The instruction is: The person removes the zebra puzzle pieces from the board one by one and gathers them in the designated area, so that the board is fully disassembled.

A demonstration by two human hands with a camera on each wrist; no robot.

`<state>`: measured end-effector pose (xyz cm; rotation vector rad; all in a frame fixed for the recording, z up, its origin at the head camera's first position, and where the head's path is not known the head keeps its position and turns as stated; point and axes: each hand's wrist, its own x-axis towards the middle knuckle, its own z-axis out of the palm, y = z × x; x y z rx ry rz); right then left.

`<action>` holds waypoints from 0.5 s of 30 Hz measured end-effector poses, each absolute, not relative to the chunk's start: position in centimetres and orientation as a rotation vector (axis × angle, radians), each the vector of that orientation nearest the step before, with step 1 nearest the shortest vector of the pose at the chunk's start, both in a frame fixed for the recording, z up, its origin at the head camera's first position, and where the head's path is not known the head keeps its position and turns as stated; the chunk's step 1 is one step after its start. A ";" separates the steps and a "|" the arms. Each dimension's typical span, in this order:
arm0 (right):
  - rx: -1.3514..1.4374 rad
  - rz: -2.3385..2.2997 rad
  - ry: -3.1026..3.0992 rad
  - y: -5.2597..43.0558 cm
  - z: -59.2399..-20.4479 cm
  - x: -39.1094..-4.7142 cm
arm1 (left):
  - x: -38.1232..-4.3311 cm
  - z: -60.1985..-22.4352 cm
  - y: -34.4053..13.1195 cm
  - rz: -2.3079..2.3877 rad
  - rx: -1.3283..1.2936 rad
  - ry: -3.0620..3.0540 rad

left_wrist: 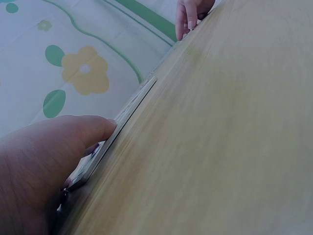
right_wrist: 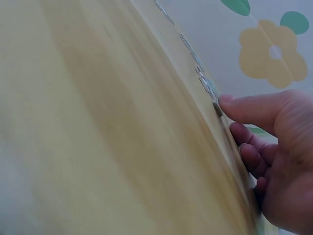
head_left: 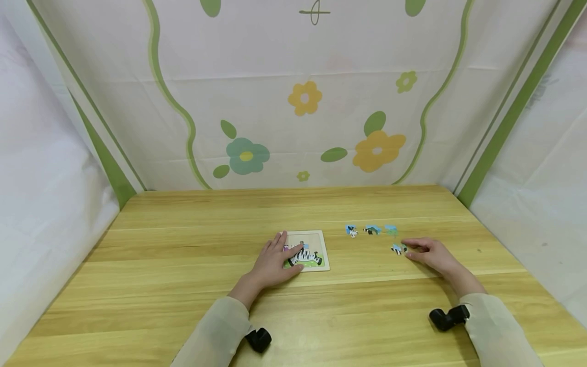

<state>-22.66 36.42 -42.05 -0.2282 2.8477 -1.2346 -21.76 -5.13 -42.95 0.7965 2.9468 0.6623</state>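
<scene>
A square wooden puzzle board (head_left: 326,255) with a zebra picture lies on the table. My left hand (head_left: 274,262) rests on its left part with spread fingers, the thumb along the near edge; in the left wrist view the thumb (left_wrist: 93,128) touches the board's rim. Farther right, my right hand (head_left: 431,255) pinches a small puzzle piece (head_left: 404,248) between thumb and forefinger at the tabletop. In the right wrist view the thumb (right_wrist: 259,110) presses this dark-edged piece (right_wrist: 217,108); its far side is hidden. Just left of it lies a black-and-white piece (head_left: 396,249).
Behind the right hand, a row of loose puzzle pieces lies flat: one with black and white (head_left: 351,231), one dark and blue (head_left: 372,230), one blue and green (head_left: 391,230). A flowered cloth (head_left: 275,112) hangs behind the wooden table (head_left: 183,285), with white cloth at both sides.
</scene>
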 end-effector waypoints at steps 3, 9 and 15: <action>-0.192 -1.298 2.787 36.5 -41.7 -22.6 | -21.7 -42.9 -5.1 0.665 0.800 2.945; -0.191 -1.317 2.794 36.0 -40.2 -22.6 | -21.7 -43.0 -5.1 0.669 0.796 2.944; -0.228 -1.480 2.749 33.6 -38.6 -22.8 | -21.7 -43.1 -5.1 0.688 0.801 2.952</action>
